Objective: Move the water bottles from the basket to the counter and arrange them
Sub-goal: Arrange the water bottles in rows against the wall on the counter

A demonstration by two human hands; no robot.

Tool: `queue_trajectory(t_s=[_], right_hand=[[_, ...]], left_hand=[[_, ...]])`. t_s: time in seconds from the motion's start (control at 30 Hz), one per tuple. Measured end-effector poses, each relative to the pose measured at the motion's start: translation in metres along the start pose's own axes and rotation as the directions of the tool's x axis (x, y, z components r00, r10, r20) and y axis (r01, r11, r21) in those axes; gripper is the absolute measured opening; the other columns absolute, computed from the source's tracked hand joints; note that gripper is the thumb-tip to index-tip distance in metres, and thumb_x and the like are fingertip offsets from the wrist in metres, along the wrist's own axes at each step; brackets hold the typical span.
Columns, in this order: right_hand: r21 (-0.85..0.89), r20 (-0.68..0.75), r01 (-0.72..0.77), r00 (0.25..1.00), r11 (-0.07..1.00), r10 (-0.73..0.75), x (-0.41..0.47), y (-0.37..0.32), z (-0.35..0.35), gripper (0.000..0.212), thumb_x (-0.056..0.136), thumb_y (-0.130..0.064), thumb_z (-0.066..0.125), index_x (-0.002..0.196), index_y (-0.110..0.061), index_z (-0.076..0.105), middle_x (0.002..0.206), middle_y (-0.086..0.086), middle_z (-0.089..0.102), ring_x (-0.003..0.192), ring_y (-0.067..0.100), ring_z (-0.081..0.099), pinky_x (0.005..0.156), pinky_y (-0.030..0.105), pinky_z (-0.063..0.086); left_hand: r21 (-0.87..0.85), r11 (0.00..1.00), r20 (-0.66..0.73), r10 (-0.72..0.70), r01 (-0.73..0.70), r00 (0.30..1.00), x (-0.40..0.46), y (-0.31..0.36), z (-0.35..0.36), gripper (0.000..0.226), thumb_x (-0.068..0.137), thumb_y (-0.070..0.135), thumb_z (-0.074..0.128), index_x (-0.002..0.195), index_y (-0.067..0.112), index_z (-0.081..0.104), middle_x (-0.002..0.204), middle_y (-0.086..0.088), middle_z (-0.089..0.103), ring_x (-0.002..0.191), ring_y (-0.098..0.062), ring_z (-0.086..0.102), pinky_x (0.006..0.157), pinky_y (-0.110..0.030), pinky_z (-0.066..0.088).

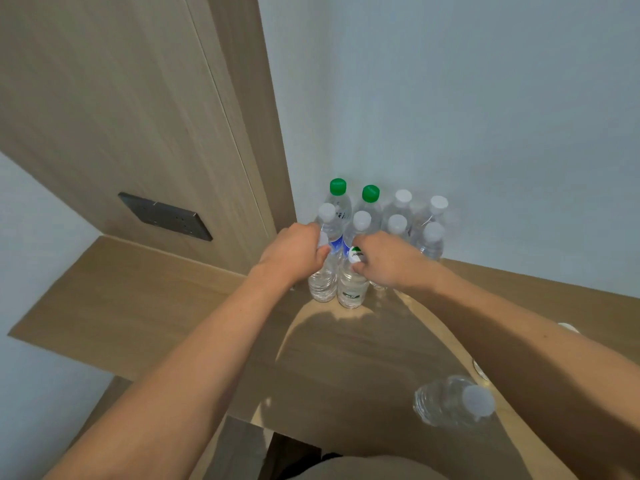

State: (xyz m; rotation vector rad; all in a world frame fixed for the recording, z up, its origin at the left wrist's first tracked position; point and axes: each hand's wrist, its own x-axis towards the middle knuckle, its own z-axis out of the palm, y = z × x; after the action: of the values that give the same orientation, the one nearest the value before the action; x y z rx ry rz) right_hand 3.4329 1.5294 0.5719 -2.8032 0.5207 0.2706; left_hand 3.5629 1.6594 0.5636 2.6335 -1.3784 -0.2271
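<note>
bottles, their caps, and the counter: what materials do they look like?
Bottles: clear thin plastic, glossy; the counter shows through and the walls are ribbed. Caps: opaque moulded plastic, white on most, green on two at the back. Counter: wood-grain surface, probably laminate rather than solid wood; smooth semi-gloss, with a bright reflection near the front.

The right hand (pixel 388 259) covers the top of a front bottle (pixel 351 289); its fingers curl out of sight. Near the table's (pixel 156 306) right edge, two pale objects (pixel 568 328) hide behind the forearm, unidentifiable.
</note>
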Motion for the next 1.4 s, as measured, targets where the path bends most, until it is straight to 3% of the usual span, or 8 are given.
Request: queue_trajectory(t_s=[0.17,0.6,0.73,0.87,1.0,1.1,1.17,1.4], right_hand=[[0.013,-0.004,-0.024,1.0,1.0,0.024,0.004,-0.001,0.004,0.022,0.095,-0.029,0.055,0.106,-0.01,0.054,0.1,0.01,0.064,0.092,0.032,0.063,0.074,0.038,0.05],[0.084,-0.054,-0.081,0.995,0.993,0.086,0.01,0.0,0.015,0.033,0.097,-0.032,0.055,0.124,-0.012,0.05,0.102,0.008,0.065,0.093,0.031,0.063,0.069,0.033,0.042],[0.137,-0.076,-0.027,0.996,0.99,0.038,0.002,0.005,0.017,0.031,0.096,-0.03,0.055,0.12,-0.013,0.046,0.101,0.01,0.066,0.089,0.032,0.063,0.068,0.035,0.043],[0.212,-0.11,-0.006,0.993,0.977,0.03,-0.021,0.013,0.002,0.049,0.095,-0.036,0.058,0.138,-0.018,0.04,0.105,0.009,0.066,0.096,0.032,0.063,0.076,0.039,0.049],[0.149,-0.184,-0.037,0.981,0.988,0.065,-0.053,0.041,-0.017,0.043,0.096,-0.036,0.054,0.135,-0.018,0.049,0.117,0.005,0.063,0.108,0.028,0.059,0.081,0.036,0.046],[0.128,-0.277,-0.149,0.944,0.98,0.18,-0.082,0.071,-0.027,0.036,0.095,-0.031,0.051,0.128,-0.018,0.056,0.117,0.006,0.064,0.107,0.029,0.06,0.082,0.036,0.047],[0.11,-0.293,-0.221,0.924,0.969,0.244,-0.103,0.091,-0.031,0.037,0.095,-0.032,0.05,0.129,-0.017,0.056,0.119,0.007,0.063,0.107,0.03,0.06,0.086,0.038,0.049],[0.045,-0.237,-0.344,0.908,0.938,0.345,-0.171,0.141,-0.025,0.045,0.096,-0.035,0.047,0.137,-0.017,0.05,0.131,0.01,0.053,0.117,0.032,0.053,0.093,0.042,0.046]], left_hand=[[0.015,1.0,0.013,0.004,-0.004,1.0,0.007,-0.003,0.003,0.033,0.096,0.039,0.055,0.111,0.01,0.056,0.103,-0.016,0.064,0.092,-0.035,0.061,0.068,-0.035,0.04],[-0.074,0.997,-0.022,-0.024,0.023,0.999,0.005,0.005,0.011,0.032,0.096,0.034,0.054,0.114,0.008,0.053,0.102,-0.013,0.064,0.091,-0.033,0.061,0.067,-0.034,0.039],[-0.113,0.991,-0.03,-0.072,0.069,0.997,-0.002,0.007,0.011,0.034,0.096,0.033,0.053,0.118,0.008,0.049,0.103,-0.015,0.064,0.091,-0.034,0.062,0.067,-0.034,0.041],[-0.203,0.97,-0.138,-0.164,0.134,0.977,-0.023,0.015,0.005,0.029,0.093,0.025,0.05,0.115,0.008,0.043,0.102,-0.017,0.062,0.089,-0.04,0.061,0.07,-0.041,0.048],[-0.243,0.96,-0.269,-0.201,0.136,0.942,-0.048,0.047,-0.007,0.025,0.091,0.022,0.048,0.114,0.011,0.048,0.098,-0.012,0.064,0.087,-0.036,0.061,0.067,-0.038,0.045],[-0.262,0.949,-0.202,-0.234,0.177,0.951,-0.06,0.089,-0.013,0.02,0.092,0.026,0.047,0.108,0.014,0.049,0.091,-0.009,0.066,0.081,-0.033,0.057,0.064,-0.035,0.042],[-0.204,0.971,-0.138,-0.156,0.126,0.978,-0.066,0.12,-0.014,0.023,0.093,0.029,0.046,0.11,0.015,0.05,0.094,-0.008,0.067,0.083,-0.032,0.056,0.067,-0.036,0.042],[-0.143,0.989,0.057,0.043,-0.034,0.997,-0.091,0.2,-0.005,0.041,0.093,0.041,0.05,0.126,0.016,0.05,0.122,-0.004,0.053,0.108,-0.026,0.056,0.078,-0.034,0.041]])
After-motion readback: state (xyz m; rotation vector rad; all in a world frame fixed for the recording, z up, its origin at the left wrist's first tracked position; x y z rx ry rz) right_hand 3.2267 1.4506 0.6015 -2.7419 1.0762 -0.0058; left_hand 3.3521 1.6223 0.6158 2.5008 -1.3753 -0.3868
